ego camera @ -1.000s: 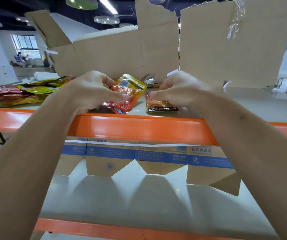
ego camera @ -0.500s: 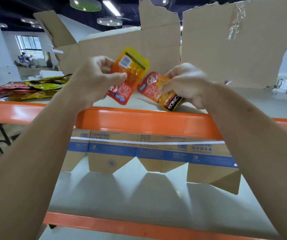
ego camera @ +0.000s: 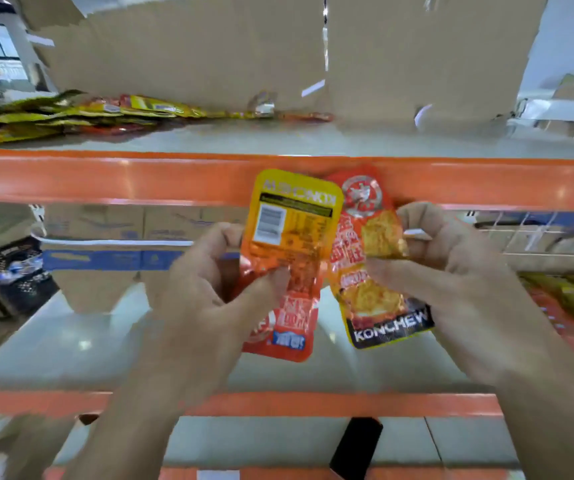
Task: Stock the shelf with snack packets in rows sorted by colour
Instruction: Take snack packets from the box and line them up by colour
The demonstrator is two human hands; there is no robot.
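Left hand (ego camera: 202, 306): thumb and fingers pinch the yellow-topped packet (ego camera: 292, 230), its barcode side facing the camera.
Right hand (ego camera: 458, 289): grips the red packet (ego camera: 365, 271) marked KONCHEW, its edge overlapping the first.
Both packets: held up in front of the shelf's orange beam (ego camera: 105, 178).
Upper shelf: loose packet pile (ego camera: 53, 119) at left, cardboard boxes (ego camera: 192, 53) behind.

Yellow-and-orange snack packet (ego camera: 287, 251), red-orange packet (ego camera: 368, 268), orange shelf beam (ego camera: 105, 178).
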